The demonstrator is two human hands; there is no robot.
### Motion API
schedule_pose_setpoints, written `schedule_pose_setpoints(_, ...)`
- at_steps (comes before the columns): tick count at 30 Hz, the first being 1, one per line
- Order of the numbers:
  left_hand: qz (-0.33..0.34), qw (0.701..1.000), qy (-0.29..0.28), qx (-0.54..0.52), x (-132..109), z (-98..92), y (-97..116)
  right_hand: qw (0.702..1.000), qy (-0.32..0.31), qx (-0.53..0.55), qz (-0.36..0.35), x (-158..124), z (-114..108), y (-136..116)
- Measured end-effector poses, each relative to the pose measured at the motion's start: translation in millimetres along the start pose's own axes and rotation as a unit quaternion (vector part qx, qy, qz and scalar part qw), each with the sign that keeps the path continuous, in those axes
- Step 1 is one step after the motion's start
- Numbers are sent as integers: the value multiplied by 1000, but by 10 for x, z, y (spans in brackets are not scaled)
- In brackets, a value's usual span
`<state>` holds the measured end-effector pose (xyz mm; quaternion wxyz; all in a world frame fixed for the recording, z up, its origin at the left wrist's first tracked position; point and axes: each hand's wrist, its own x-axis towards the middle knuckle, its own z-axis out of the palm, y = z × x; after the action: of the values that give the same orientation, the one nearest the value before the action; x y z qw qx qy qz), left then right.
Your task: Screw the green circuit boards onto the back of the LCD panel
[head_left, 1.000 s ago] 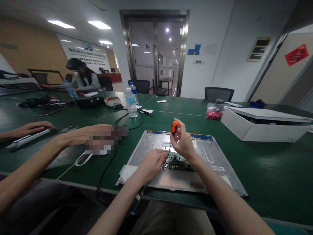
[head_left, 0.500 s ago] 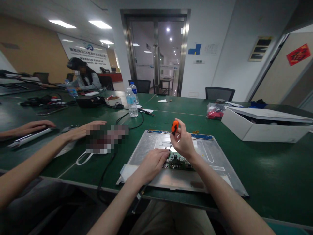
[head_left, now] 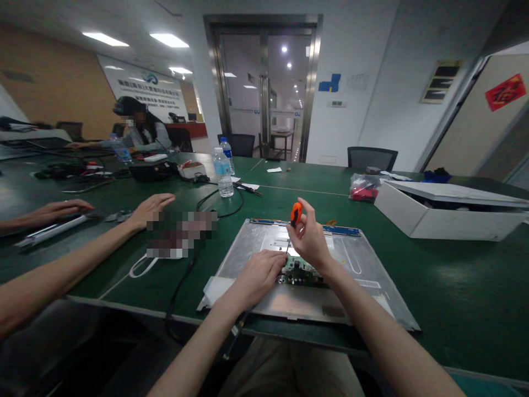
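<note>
A flat silver metal panel (head_left: 363, 286) lies on the green table (head_left: 454, 286) in front of me, with a small green circuit board (head_left: 300, 273) on its near middle. My right hand (head_left: 308, 240) is closed round an orange-handled screwdriver (head_left: 295, 214), held upright with its tip down at the board's left end. My left hand (head_left: 258, 275) rests curled on the panel beside the board, fingertips next to the screwdriver's tip; what they pinch, if anything, is hidden.
A neighbour's two arms reach over the table at left, one hand (head_left: 149, 208) flat, the other (head_left: 58, 209) on a white bar. A black cable (head_left: 177, 292), water bottles (head_left: 222, 173), a white box (head_left: 438, 212) at right, and a seated person (head_left: 142, 129) far left.
My hands and the screwdriver have barely moved. The neighbour's nearer hand has slid left and back across the table.
</note>
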<state>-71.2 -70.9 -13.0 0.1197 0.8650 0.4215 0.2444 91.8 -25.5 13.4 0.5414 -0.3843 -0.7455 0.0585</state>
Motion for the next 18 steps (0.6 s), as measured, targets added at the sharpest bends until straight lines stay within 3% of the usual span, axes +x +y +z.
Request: schedule_pose_setpoints(18,12,1000,5,18,-2,-20,15,1000,-26,8,-14,0,-9,60)
